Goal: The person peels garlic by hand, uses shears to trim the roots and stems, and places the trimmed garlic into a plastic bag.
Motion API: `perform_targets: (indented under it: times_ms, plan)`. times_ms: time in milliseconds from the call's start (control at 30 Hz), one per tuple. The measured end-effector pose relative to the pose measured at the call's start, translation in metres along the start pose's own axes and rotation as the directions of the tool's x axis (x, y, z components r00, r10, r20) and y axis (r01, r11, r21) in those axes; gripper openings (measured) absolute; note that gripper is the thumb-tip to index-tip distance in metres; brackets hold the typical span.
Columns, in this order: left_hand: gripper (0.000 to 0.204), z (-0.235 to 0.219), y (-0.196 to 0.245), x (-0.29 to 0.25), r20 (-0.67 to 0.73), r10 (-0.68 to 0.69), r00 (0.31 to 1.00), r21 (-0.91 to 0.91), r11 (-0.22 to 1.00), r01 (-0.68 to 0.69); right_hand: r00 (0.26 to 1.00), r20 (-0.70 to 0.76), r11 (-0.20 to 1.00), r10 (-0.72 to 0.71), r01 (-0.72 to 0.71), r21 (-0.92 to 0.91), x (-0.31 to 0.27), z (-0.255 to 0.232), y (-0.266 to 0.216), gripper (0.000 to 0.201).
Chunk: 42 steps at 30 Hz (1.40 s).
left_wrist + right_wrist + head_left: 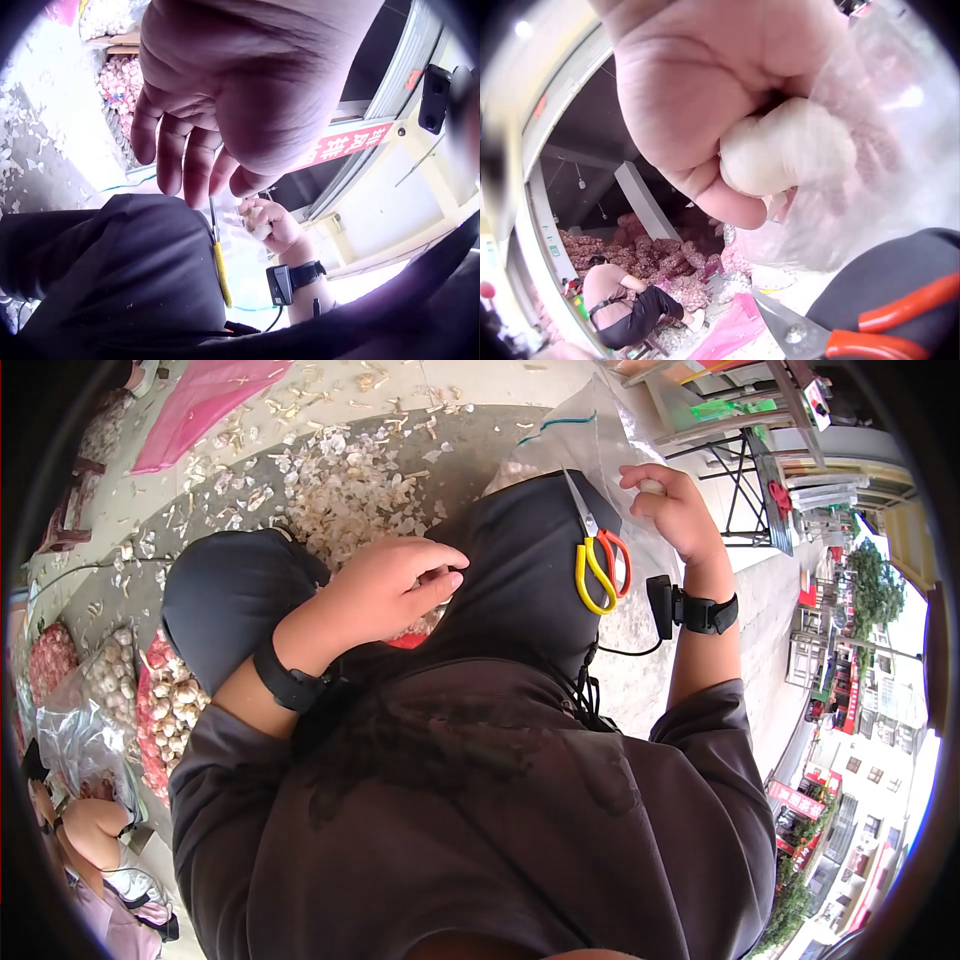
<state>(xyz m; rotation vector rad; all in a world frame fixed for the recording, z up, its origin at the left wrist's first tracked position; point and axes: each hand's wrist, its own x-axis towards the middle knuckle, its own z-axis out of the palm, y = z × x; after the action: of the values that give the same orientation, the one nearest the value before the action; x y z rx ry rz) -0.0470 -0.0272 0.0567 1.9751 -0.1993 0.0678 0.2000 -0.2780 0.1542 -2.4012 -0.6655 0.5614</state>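
Peeled-looking pale garlic (652,487) lies in my right hand (676,515), its fingers curled round it; in the right wrist view the garlic (784,150) shows in the right hand (720,97). Beside that hand is a clear plastic bag (590,430), also in the right wrist view (855,202). Scissors (582,575) with one yellow and one red handle rest on the dark trouser leg, left of the right hand. My left hand (395,585) hovers over the lap, fingers loosely bent; nothing shows in the left hand (240,90) in the left wrist view.
Garlic skins (345,490) are heaped on the floor beyond the knees. Net bags of garlic (170,705) stand at the left, near a seated person (95,835). A pink sheet (205,410) lies at top left. A metal-legged stand (740,485) is at the right.
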Motion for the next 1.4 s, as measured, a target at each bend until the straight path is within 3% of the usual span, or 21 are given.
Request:
perform_targets:
  times_ms: [133, 167, 267, 367, 400, 467, 567, 633, 700, 800, 867, 900, 933, 1000, 1033, 1100, 1167, 1233, 1267, 1367, 1400]
  plan:
    - [0.020, -0.004, 0.001, -0.002, -0.018, 0.008, 1.000, 0.001, 1.000, -0.008, 0.980, 0.078, 0.983, 0.182, -0.178, -0.050, 0.037, -0.006, 0.024, 0.023]
    - [0.020, -0.004, 0.001, -0.002, -0.022, 0.014, 1.000, 0.008, 1.000, -0.014, 0.982, 0.054, 0.959, 0.182, -0.166, -0.228, 0.043, -0.008, 0.026, 0.025]
    - [0.021, -0.005, 0.000, -0.005, -0.028, 0.036, 0.999, 0.029, 0.999, -0.036, 0.985, -0.018, 0.713, 0.170, -0.135, -0.688, 0.056, -0.011, 0.027, 0.039]
    - [0.023, -0.005, -0.002, -0.006, -0.018, 0.063, 0.998, 0.068, 0.996, -0.062, 0.981, -0.020, 0.514, 0.193, -0.118, -0.850, 0.077, -0.013, 0.049, 0.039]
    - [0.023, -0.005, -0.002, -0.006, -0.014, 0.068, 0.998, 0.087, 0.994, -0.067, 0.943, 0.036, 0.478, 0.330, -0.134, -0.868, 0.087, -0.018, 0.054, 0.046]
    - [0.025, -0.004, -0.004, -0.007, -0.022, 0.069, 0.997, 0.104, 0.992, -0.067, 0.971, 0.012, 0.335, 0.238, -0.071, -0.940, 0.094, -0.020, 0.084, 0.075]
    - [0.025, -0.009, -0.002, -0.010, 0.023, -0.015, 1.000, 0.092, 0.996, 0.013, 0.964, 0.226, 0.613, -0.137, 0.262, -0.745, 0.105, -0.055, 0.174, 0.064]
    - [0.022, -0.007, -0.009, -0.010, 0.038, 0.014, 0.999, 0.101, 0.995, -0.018, 0.929, 0.321, 0.706, 0.183, 0.103, -0.700, 0.103, -0.052, 0.170, 0.038]
    - [0.022, -0.006, -0.011, -0.014, -0.005, 0.082, 0.997, 0.131, 0.988, -0.081, 0.879, 0.445, 0.239, 0.174, 0.401, -0.885, 0.064, -0.015, 0.110, 0.030]
    - [0.022, 0.002, -0.020, -0.013, -0.056, 0.152, 0.987, 0.115, 0.983, -0.145, 0.621, 0.591, 0.460, 0.514, 0.381, -0.802, 0.097, -0.007, 0.140, 0.030]
    - [0.022, -0.002, -0.016, -0.013, -0.002, 0.131, 0.991, 0.098, 0.987, -0.130, 0.707, 0.586, 0.788, 0.395, 0.067, -0.612, 0.078, -0.003, 0.155, 0.037]
    - [0.021, -0.004, -0.015, -0.013, 0.027, 0.121, 0.992, 0.089, 0.988, -0.123, 0.779, 0.568, 0.947, 0.266, -0.101, -0.306, 0.066, -0.002, 0.177, 0.041]
    - [0.021, -0.004, -0.015, -0.014, 0.026, 0.131, 0.991, 0.097, 0.986, -0.133, 0.723, 0.589, 0.850, 0.362, -0.516, 0.110, 0.070, -0.011, 0.216, 0.042]
    - [0.021, -0.004, -0.015, -0.013, 0.050, 0.116, 0.992, 0.111, 0.986, -0.121, 0.673, 0.696, 0.963, 0.252, -0.101, -0.250, 0.073, -0.012, 0.236, 0.040]
    - [0.022, -0.004, -0.015, -0.013, 0.065, 0.110, 0.992, 0.117, 0.986, -0.117, 0.625, 0.750, 0.913, 0.217, 0.142, -0.382, 0.073, -0.011, 0.240, 0.039]
    - [0.022, -0.005, -0.017, -0.014, 0.056, 0.117, 0.992, 0.146, 0.981, -0.124, 0.507, 0.838, 0.618, 0.201, 0.599, -0.510, 0.082, -0.011, 0.249, 0.037]
    - [0.022, -0.005, -0.018, -0.013, 0.051, 0.112, 0.992, 0.156, 0.981, -0.119, 0.747, 0.628, 0.445, 0.221, 0.495, -0.746, 0.096, -0.010, 0.274, 0.036]
    - [0.022, -0.006, -0.018, -0.011, 0.045, 0.089, 0.995, 0.150, 0.984, -0.095, 0.953, 0.300, 0.523, -0.044, 0.278, -0.806, 0.080, 0.008, 0.210, 0.035]
    - [0.021, -0.007, -0.017, -0.011, 0.039, 0.075, 0.996, 0.159, 0.984, -0.080, 0.982, 0.096, 0.581, -0.164, 0.175, -0.795, 0.075, 0.018, 0.181, 0.034]
    - [0.021, -0.015, -0.013, -0.015, -0.035, 0.061, 0.998, 0.155, 0.986, -0.055, 0.849, 0.525, 0.814, 0.066, 0.259, -0.521, 0.116, -0.005, 0.258, 0.037]
    - [0.021, -0.025, -0.009, -0.019, -0.092, 0.078, 0.993, 0.135, 0.989, -0.065, 0.832, 0.552, 0.797, 0.062, 0.292, -0.529, 0.078, 0.013, 0.166, 0.034]
